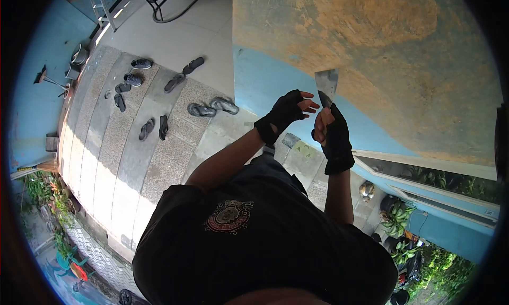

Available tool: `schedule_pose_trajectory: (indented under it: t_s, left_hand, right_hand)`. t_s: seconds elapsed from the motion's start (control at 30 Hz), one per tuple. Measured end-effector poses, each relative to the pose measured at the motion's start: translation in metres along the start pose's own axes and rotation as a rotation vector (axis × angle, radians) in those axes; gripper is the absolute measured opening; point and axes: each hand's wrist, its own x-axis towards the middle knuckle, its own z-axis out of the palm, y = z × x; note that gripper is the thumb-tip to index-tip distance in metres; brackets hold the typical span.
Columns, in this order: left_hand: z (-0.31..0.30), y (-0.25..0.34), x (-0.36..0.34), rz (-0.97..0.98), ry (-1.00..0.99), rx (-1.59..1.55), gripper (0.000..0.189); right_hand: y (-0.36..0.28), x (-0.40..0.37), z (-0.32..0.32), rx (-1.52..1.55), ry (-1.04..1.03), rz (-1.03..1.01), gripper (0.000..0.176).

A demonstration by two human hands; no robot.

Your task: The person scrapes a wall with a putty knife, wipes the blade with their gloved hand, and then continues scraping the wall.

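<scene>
My right hand (336,139), in a black fingerless glove, is wrapped round the handle of a putty knife (327,83). Its wide metal blade points up and overlaps the wall (286,74) in this view. Much of that wall is rough tan, with a band of light blue paint below. My left hand (289,110), gloved the same way, hangs just left of the knife, holding nothing. Its bare fingertips are apart and slightly bent toward the right hand.
Several sandals (202,110) and a pair of dark shoes (133,80) lie on the tiled floor (175,114) at left. A window ledge (456,170) juts out at lower right, above potted plants (400,218). A chair (159,5) stands at the top.
</scene>
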Motion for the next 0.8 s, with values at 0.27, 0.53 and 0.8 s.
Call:
schedule_pose_trajectory:
  t_s: [0.27,0.53,0.8]
  left_hand:
    - [0.038,-0.012,0.052,0.086,-0.061,-0.725,0.064]
    - [0.026,-0.012,0.075,0.048,0.138,-0.574,0.064]
    - [0.038,-0.002,0.076,0.123,0.219,-0.604,0.060]
  right_hand:
    - [-0.003,0.042,-0.026,-0.183,-0.204,0.116,0.026]
    - [-0.003,0.059,-0.025,-0.238,-0.189,0.090,0.017]
    - [-0.002,0.063,-0.023,-0.162,-0.110,0.104,0.017]
